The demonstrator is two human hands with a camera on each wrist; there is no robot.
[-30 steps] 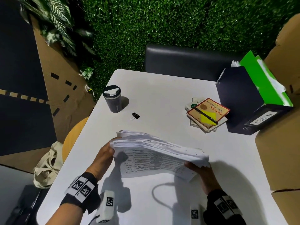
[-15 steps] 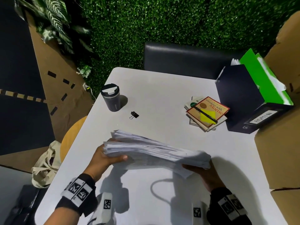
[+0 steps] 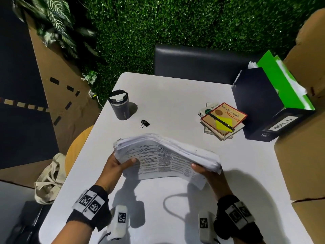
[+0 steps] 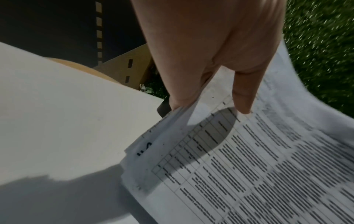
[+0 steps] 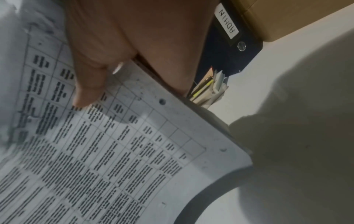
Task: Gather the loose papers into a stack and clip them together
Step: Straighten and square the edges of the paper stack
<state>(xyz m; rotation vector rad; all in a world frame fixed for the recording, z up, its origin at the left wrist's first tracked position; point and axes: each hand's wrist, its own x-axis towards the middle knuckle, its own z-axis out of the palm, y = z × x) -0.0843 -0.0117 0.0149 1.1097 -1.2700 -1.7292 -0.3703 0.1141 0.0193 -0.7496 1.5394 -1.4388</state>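
A thick stack of printed papers (image 3: 167,155) is held up off the white table (image 3: 175,103), its printed face tilted towards me. My left hand (image 3: 121,164) grips its left end, thumb on the near face (image 4: 243,97), fingers behind. My right hand (image 3: 202,170) grips the right end the same way, thumb (image 5: 86,84) pressed on the sheet. The edges of the sheets (image 4: 153,136) are uneven. A small black binder clip (image 3: 145,123) lies on the table beyond the stack, near the cup.
A dark travel cup (image 3: 119,106) stands at the table's left. Books with a pen and a yellow note (image 3: 223,118) lie at the right, beside a black ADMIN binder (image 3: 267,110) and green folders. Cardboard boxes (image 3: 302,155) line the right edge. A black chair (image 3: 193,64) is behind.
The stack has tipped so that its printed face now shows towards me; half a second ago it was held flatter and edge-on. Both hands keep their hold on its ends.
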